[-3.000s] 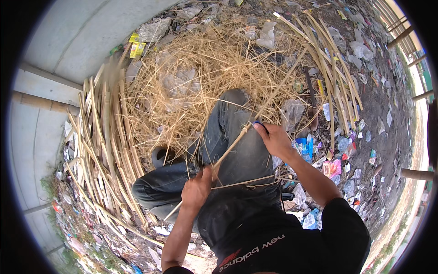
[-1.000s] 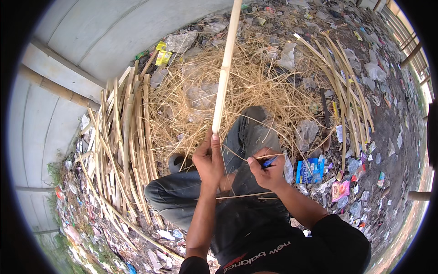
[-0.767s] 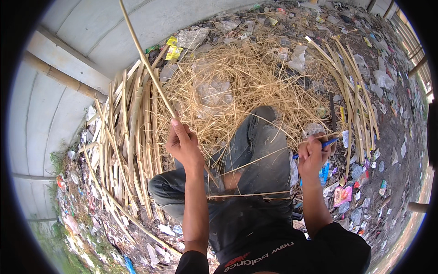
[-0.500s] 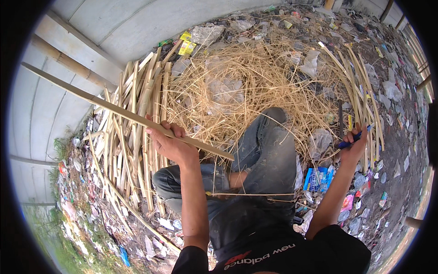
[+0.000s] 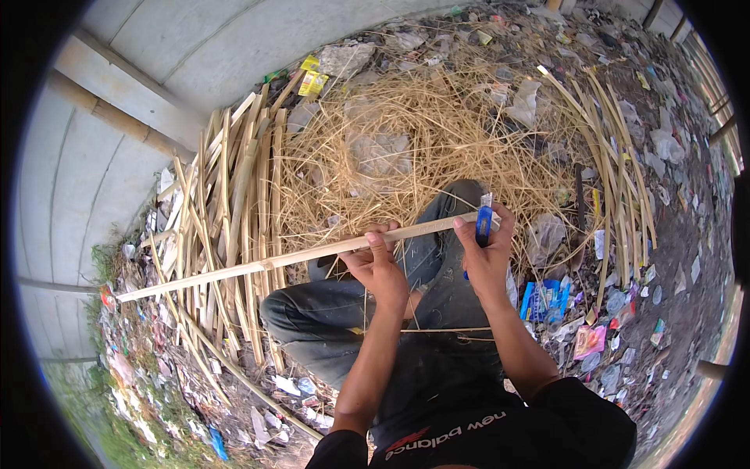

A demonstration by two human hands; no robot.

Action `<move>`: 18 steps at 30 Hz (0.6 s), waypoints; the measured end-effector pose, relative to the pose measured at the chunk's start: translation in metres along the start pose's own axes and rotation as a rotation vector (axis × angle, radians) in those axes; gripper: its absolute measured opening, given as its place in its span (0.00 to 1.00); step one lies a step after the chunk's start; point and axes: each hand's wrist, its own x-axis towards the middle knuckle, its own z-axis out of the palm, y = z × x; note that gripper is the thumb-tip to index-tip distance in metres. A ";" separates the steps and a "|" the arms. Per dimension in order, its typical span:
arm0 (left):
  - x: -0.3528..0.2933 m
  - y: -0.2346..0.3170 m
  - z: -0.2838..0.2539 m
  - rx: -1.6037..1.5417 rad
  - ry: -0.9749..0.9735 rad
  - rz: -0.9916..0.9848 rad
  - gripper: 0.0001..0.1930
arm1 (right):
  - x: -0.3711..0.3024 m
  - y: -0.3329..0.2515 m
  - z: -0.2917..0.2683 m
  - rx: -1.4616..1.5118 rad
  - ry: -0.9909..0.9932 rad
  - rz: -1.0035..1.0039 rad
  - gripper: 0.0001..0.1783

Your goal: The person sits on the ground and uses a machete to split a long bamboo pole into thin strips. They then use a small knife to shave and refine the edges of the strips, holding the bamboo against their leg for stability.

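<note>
A long pale bamboo strip (image 5: 258, 266) lies across my lap, slanting from the lower left up to the right. My left hand (image 5: 378, 266) is closed round it near its right part, thumb on top. At the strip's right end, my right hand (image 5: 487, 246) grips a blue utility knife (image 5: 483, 224), its blade pointing away from me. The right thumb rests near the strip's end; whether the blade touches the bamboo I cannot tell. Under both hands are my crossed legs in dark jeans (image 5: 461, 289).
A pile of split bamboo strips (image 5: 234, 211) lies on the left, a smaller bundle (image 5: 613, 164) on the right. Thin shavings (image 5: 437, 133) heap up ahead of my legs. Plastic litter, including a blue wrapper (image 5: 545, 301), covers the ground. A pale panel wall (image 5: 211, 47) stands behind.
My right hand has come in from the right with the knife to the strip's end. The strip's far left end has swung downward, and my left hand has moved right.
</note>
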 end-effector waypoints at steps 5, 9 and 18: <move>-0.025 -0.004 -0.010 0.052 -0.130 -0.060 0.15 | 0.017 0.005 -0.010 -0.115 -0.053 0.062 0.22; -0.046 -0.001 -0.016 0.094 -0.230 -0.177 0.13 | 0.026 0.016 -0.017 -0.158 -0.024 0.112 0.20; -0.087 0.090 -0.068 0.666 -1.020 -0.702 0.27 | 0.077 0.043 -0.102 -0.559 0.138 -0.100 0.13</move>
